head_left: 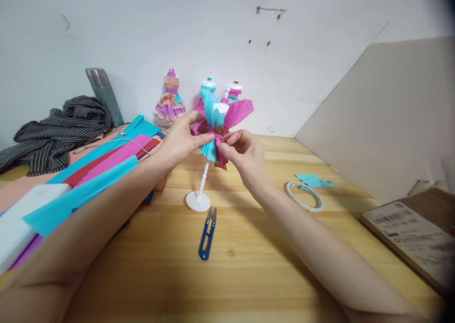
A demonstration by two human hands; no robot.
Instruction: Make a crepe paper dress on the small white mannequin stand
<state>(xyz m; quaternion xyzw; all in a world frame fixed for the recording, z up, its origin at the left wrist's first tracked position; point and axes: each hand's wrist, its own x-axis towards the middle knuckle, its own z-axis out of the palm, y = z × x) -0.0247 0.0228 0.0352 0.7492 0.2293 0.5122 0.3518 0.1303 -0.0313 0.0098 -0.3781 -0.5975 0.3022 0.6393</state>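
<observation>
A small white dress-form stand (pixel 198 201) stands upright on the wooden table, dressed in gathered crepe paper (pixel 239 113) in pink, turquoise and brown. My left hand (pixel 185 135) pinches the paper at the waist from the left, thumb pressed on the front. From the right, the thumb and fingers of my right hand (pixel 245 157) close on the pink paper at the same waist. The upper paper flares outward, and a turquoise pleated part hangs below. Blue thread snips (pixel 207 235) lie just in front of the stand's base.
Behind stand other dressed mini forms, one in a ruffled paper dress (pixel 170 100). Crepe paper sheets (pixel 106 166), a striped cloth (pixel 71 124) and a flask (pixel 104 95) are at left. A tape roll (pixel 304 196), turquoise scraps (pixel 315 180) and a cardboard box (pixel 408 233) are at right.
</observation>
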